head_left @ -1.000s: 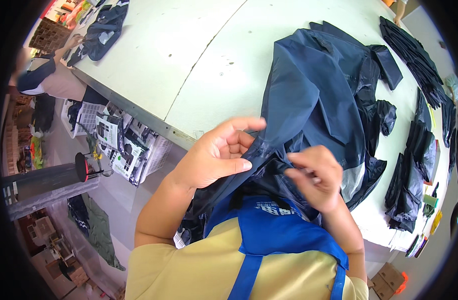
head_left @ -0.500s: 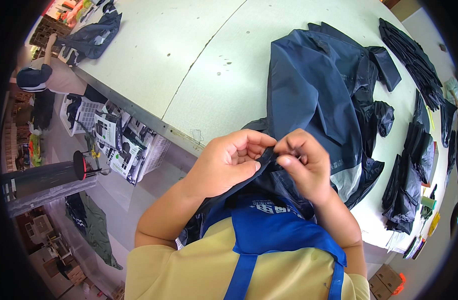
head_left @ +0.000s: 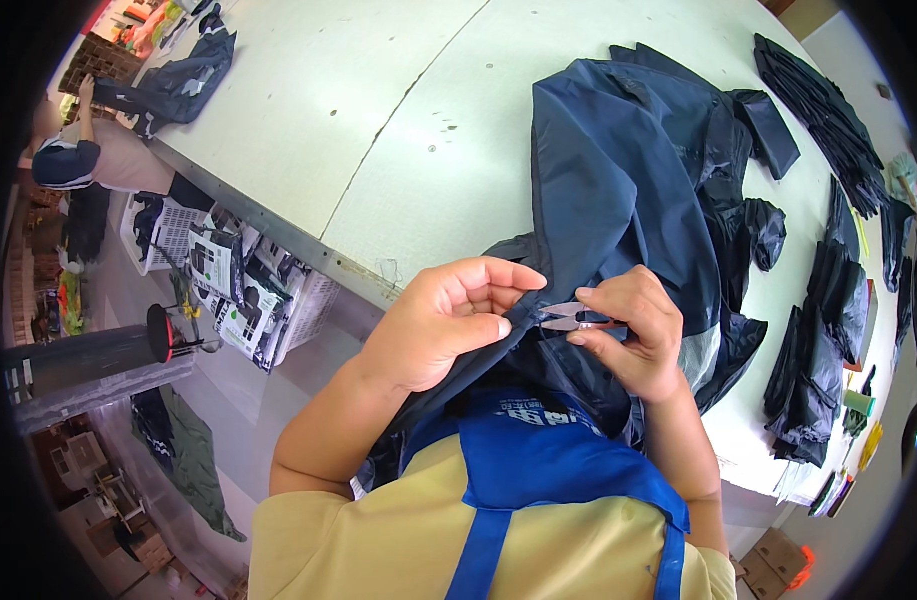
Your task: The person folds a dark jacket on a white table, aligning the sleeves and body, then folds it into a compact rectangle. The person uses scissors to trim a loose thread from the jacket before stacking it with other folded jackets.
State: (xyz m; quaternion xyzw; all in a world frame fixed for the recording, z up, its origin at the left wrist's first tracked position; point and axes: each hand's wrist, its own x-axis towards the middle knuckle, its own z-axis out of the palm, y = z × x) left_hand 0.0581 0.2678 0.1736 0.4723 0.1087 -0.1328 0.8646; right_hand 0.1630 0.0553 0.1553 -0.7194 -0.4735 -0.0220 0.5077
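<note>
A dark navy jacket [head_left: 629, 180] lies spread on the pale worktable [head_left: 379, 110], its lower edge pulled over the table's front edge toward my chest. My left hand [head_left: 444, 325] pinches a fold of that edge between thumb and fingers. My right hand [head_left: 634, 335] holds small metal thread snips [head_left: 569, 318], their blades pointing left at the pinched fabric, right beside my left thumb. I wear a blue apron over a yellow shirt.
Stacks of dark fabric pieces [head_left: 829, 330] line the table's right side. Another person [head_left: 69, 160] works at the far left with a dark garment [head_left: 179, 75]. White crates [head_left: 229, 280] stand on the floor below the table edge. A cardboard box [head_left: 779, 555] sits at lower right.
My hands came together over the jacket's edge, then parted slightly. The snips now show in my right hand, aimed at the fold my left hand pinches.
</note>
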